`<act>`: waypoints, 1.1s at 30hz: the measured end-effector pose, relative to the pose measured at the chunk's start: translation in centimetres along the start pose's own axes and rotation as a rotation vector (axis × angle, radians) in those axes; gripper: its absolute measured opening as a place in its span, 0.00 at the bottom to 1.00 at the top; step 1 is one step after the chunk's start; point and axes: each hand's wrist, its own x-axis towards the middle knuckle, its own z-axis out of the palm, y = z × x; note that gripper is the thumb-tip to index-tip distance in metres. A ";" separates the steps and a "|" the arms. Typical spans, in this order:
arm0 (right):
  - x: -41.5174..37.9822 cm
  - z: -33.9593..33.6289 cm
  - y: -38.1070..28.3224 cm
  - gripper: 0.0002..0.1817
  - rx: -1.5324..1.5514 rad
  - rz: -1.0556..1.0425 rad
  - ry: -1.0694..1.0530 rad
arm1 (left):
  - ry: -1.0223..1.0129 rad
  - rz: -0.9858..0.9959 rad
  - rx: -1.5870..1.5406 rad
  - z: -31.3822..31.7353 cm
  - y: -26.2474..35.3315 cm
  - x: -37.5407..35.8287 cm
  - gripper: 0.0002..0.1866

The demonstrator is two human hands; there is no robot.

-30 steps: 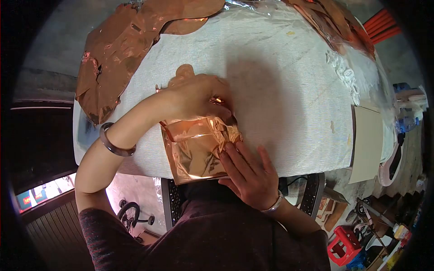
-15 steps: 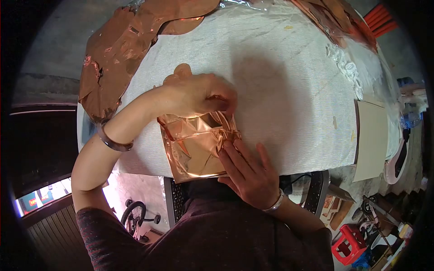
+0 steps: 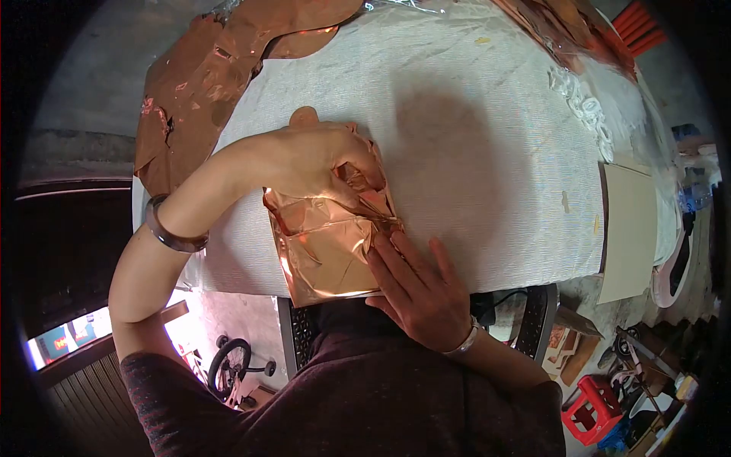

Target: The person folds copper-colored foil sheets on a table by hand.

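A creased, copper-coloured foil sheet (image 3: 327, 266) lies on the cloth-covered table near its front edge, with a fold running across its middle. My left hand (image 3: 327, 160) reaches over its far part, wrist bent, fingers curled and pressed on the crumpled foil at the upper right. Past that hand a rounded copper-coloured end sticks out. My right hand (image 3: 426, 293) rests flat on the foil's right edge, fingers stretched out, with the fingertips by the crumpled fold. The left hand's fingertips are partly hidden.
More copper-coloured foil (image 3: 190, 99) lies along the table's far left, and another pile (image 3: 563, 30) at the far right. White bunched strips (image 3: 582, 110) and a beige board (image 3: 628, 228) are on the right. A red stool (image 3: 592, 411) stands on the floor.
My left hand has shifted slightly left and its fingers now show crumpled foil between them. My right hand stays in the same place on the foil.
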 end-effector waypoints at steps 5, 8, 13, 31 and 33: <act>0.1 0.0 0.0 0.29 0.010 -0.001 -0.001 | 0.022 -0.076 -0.093 -0.1 1.0 0.2 0.10; 0.0 0.0 0.0 0.29 0.016 -0.001 0.004 | 0.046 -0.035 -0.211 -0.2 0.4 0.3 0.08; 0.0 -0.1 0.0 0.29 0.028 0.001 0.004 | 0.014 -0.054 -0.224 -0.1 0.2 -0.1 0.07; 0.0 -0.1 0.0 0.28 0.006 0.006 -0.016 | 0.021 -0.006 -0.052 0.1 0.4 -0.5 0.12; 0.0 0.0 -0.1 0.28 0.006 0.009 -0.008 | 0.004 -0.041 -0.120 0.2 0.3 -0.7 0.11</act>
